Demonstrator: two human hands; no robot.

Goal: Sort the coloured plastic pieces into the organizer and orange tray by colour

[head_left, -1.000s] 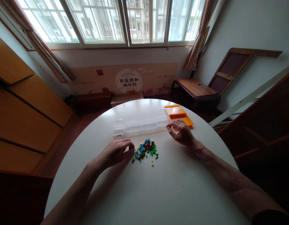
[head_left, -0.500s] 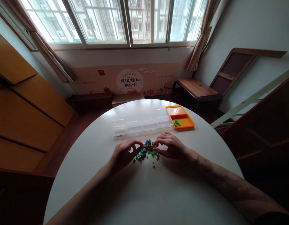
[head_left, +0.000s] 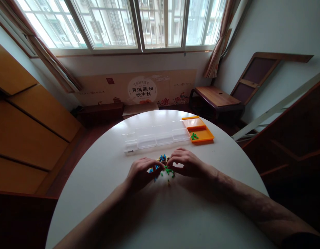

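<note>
Both hands curled, fingertips on brick pile

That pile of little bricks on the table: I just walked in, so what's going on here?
A person seated at the round white table has both hands in the pile of small coloured bricks. The left hand and right hand meet over it, fingers curled, picking among the pieces. Beyond lie a row of clear boxes and an orange tray holding a few green bricks.
</note>
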